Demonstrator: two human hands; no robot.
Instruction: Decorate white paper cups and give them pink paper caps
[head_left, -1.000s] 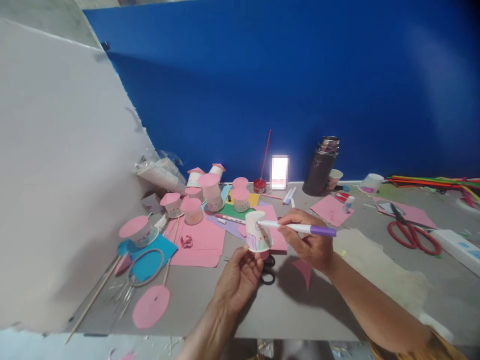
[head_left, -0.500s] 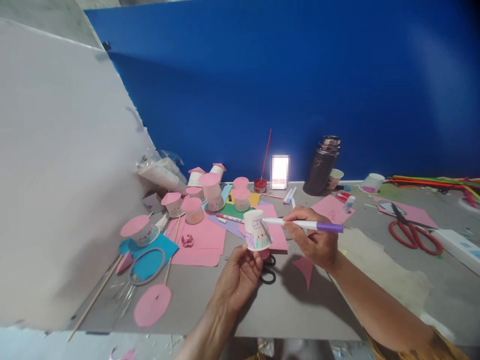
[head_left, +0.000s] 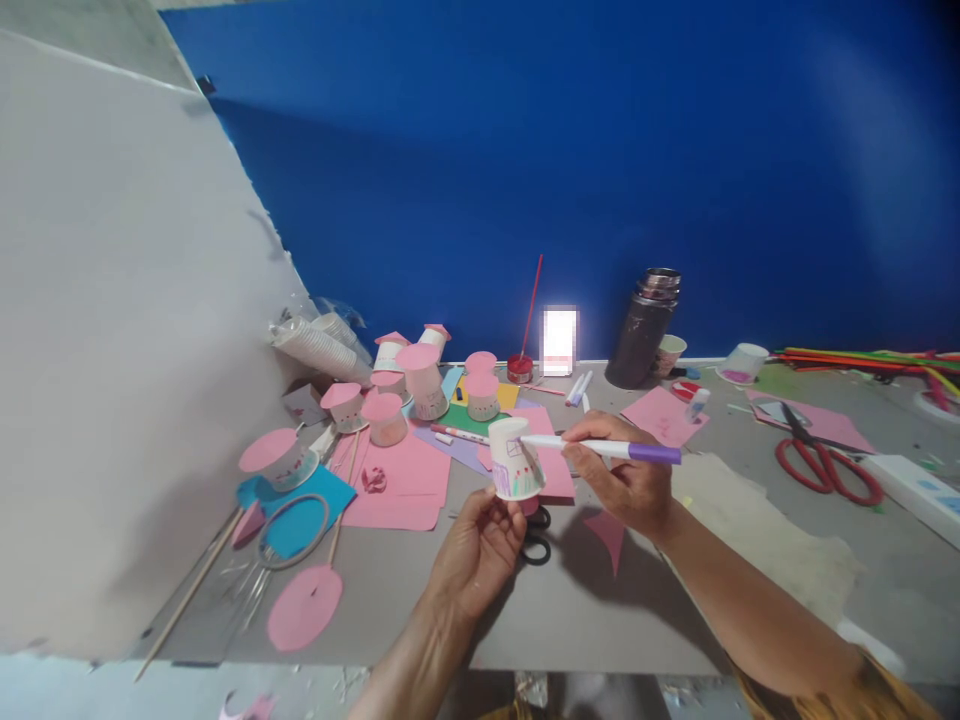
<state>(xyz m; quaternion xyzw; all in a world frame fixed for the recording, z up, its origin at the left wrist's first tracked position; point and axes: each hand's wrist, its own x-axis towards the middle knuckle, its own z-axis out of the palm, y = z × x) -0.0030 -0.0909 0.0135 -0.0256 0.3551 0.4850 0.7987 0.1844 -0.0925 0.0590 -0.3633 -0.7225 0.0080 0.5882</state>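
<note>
Atop the left hand [head_left: 474, 560], near the right hand [head_left: 628, 475], rests a cup [head_left: 514, 466].

I sit in what looks like a craft workshop: scissors [head_left: 812, 447], pink paper [head_left: 412, 465], markers [head_left: 579, 389] and paper cups [head_left: 319, 347] crowd my table [head_left: 570, 615].

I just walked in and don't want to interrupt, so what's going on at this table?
A person's left hand holds a paper cup upside down near its rim, while the right hand points a white-and-purple marker at its side. The cup bears a purple window outline and green and red marks; whether the tip touches it is hard to tell. Beyond, to the left, stand cups with pink tops. Red-handled scissors lie to the right.
</note>
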